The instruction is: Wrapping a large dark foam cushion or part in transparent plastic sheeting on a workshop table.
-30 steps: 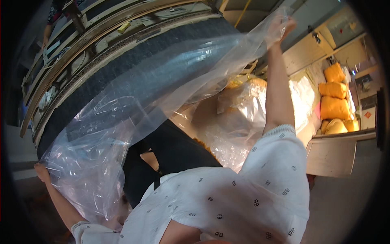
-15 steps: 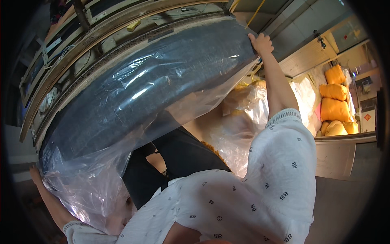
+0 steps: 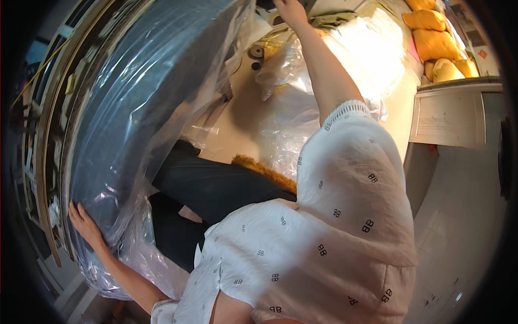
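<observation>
Clear plastic sheeting (image 3: 127,116) lies over a long, dark padded surface and hangs down over my black trousers (image 3: 221,181). Toward its near left end, my left hand (image 3: 84,222) rests with its fingers stretched out, flat on the plastic. My right arm reaches far forward, past the sheeting's right side. The right hand (image 3: 293,13) is at the top edge of the view, its fingers mostly cut off, so what it touches there cannot be made out.
A long wooden and metal frame (image 3: 46,121) runs along the left side. Crumpled clear plastic (image 3: 291,121) spreads over the floor at right. Beyond it, several orange bundles (image 3: 434,46) are stacked above a pale cabinet (image 3: 448,116). A brown furry edge (image 3: 264,171) shows beside my leg.
The view has turned to the right, so the padded surface now runs more upright at left. My left hand has come onto the plastic from its end corner; my right hand has left the far corner.
</observation>
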A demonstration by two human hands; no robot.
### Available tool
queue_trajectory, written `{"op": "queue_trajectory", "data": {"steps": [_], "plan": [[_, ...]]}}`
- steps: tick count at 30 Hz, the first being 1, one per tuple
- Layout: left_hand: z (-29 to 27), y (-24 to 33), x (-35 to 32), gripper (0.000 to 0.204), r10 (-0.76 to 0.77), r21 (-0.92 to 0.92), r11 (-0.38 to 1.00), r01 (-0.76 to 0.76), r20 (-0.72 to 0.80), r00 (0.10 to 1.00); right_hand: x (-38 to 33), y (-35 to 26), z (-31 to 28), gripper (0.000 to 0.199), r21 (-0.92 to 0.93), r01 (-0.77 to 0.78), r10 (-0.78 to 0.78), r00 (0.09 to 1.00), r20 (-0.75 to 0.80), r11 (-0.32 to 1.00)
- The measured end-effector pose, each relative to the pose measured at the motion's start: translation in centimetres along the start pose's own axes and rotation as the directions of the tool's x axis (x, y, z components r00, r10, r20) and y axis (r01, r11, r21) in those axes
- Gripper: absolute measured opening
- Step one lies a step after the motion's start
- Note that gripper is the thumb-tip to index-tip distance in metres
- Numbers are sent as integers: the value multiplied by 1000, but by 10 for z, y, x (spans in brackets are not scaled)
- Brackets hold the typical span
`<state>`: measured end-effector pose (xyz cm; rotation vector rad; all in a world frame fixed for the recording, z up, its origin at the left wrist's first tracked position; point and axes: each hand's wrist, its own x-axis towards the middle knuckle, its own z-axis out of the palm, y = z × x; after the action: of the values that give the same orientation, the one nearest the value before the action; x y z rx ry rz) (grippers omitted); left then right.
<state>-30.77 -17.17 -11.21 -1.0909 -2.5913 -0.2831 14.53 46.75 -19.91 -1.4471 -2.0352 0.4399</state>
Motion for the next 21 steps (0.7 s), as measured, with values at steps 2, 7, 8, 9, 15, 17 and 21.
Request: {"op": "queue_trajectory", "data": {"steps": [2,7,8,9,15,17,21], "plan": [[-11,0,-2,45,3,18,1000,-3,6,1000,-47,86,23,45,42,-198,200,978,-53,979],[-7,-3,2,45,17,-9,1000,-17,32,999,-151,229,37,32,70,-688,676,724,140,722],[-7,-7,3,45,25,3,1000,-25,40,999,-165,229,42,33,264,-748,726,660,195,609],[-6,-19,5,45,34,26,999,-35,33,999,-175,230,47,35,439,-774,758,597,263,457],[6,-38,11,44,9,28,1000,-10,28,1000,-197,249,66,54,199,-875,820,484,305,442],[4,-43,9,44,4,54,999,-6,39,999,-206,226,69,57,-195,-799,800,592,-92,569],[5,-42,9,45,-18,50,999,16,38,999,-214,241,54,29,-330,-793,828,559,-56,513]]}}
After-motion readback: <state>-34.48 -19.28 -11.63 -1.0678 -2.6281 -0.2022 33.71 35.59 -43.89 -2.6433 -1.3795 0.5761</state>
